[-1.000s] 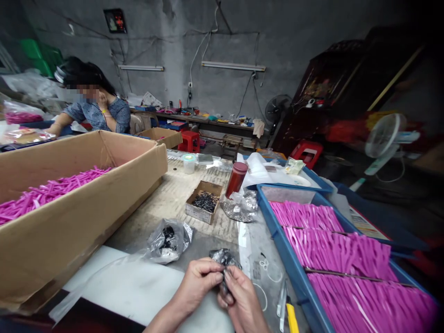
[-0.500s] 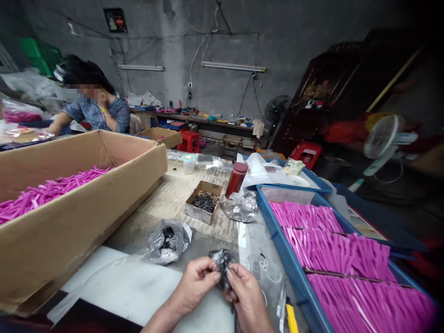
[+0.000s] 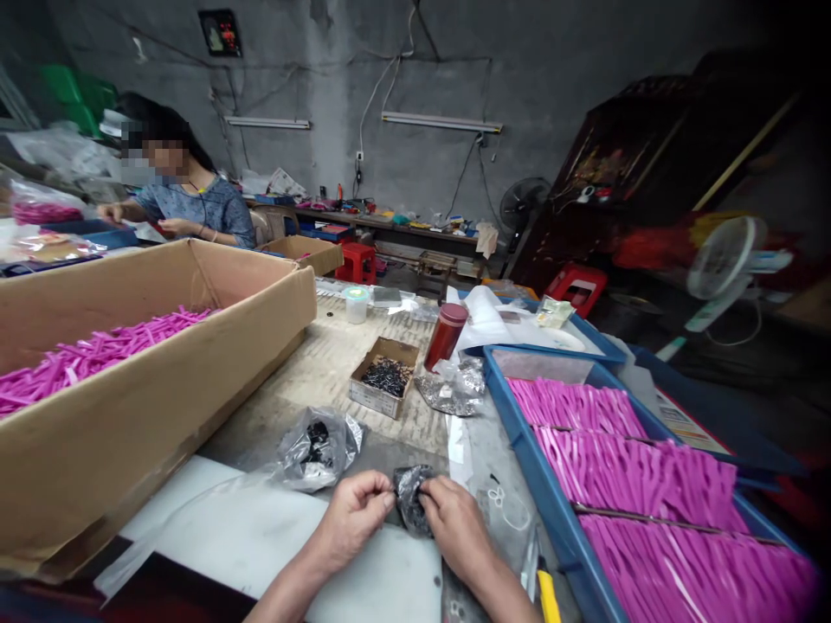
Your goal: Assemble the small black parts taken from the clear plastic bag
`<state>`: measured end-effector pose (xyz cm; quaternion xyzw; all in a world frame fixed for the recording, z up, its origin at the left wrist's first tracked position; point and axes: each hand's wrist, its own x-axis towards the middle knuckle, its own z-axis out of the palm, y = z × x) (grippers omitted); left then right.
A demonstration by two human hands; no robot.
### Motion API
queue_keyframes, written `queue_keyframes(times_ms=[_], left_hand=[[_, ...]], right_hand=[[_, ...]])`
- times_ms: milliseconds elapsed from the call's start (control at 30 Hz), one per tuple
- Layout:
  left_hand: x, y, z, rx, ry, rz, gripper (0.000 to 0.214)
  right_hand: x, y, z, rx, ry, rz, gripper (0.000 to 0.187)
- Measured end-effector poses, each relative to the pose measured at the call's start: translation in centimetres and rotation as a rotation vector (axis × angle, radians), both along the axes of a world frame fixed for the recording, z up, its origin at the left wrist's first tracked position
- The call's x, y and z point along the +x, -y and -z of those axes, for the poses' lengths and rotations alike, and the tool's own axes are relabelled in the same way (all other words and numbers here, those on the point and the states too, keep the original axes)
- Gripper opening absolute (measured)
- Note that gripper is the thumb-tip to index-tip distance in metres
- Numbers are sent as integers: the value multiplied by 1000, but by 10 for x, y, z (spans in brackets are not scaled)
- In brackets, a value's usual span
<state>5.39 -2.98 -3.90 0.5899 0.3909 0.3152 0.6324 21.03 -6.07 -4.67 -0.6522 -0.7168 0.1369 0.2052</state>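
Observation:
A small crinkled plastic bag of black parts (image 3: pixel 409 500) is pinched between both my hands low in the middle of the view. My left hand (image 3: pixel 352 512) grips its left side with closed fingers. My right hand (image 3: pixel 454 524) grips its right side, fingers curled. Both rest over a white sheet (image 3: pixel 260 536) on the table. Just beyond lies a second clear bag of black parts (image 3: pixel 316 447).
A large cardboard box of pink sticks (image 3: pixel 130 346) stands left. A blue tray of pink sticks (image 3: pixel 623 459) lies right. A small carton of black parts (image 3: pixel 384 387), a red bottle (image 3: pixel 445 336) and a foil bag (image 3: pixel 454 389) sit mid-table. Another person (image 3: pixel 182 195) sits far left.
My hands have lowered and drawn slightly apart, pulling the small bag between them. The person at the far left has lowered a hand from the head toward the table.

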Motion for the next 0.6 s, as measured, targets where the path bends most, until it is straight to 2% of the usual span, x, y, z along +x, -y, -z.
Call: queue_keyframes(times_ms=[333,600], left_hand=[[2,0,2,52,-33,-5,16],[2,2,3,39,-15,-7,16]], right_hand=[[-9,-8,8,-3,185,-2,22],[-3,0,10,23,120,-10,23]])
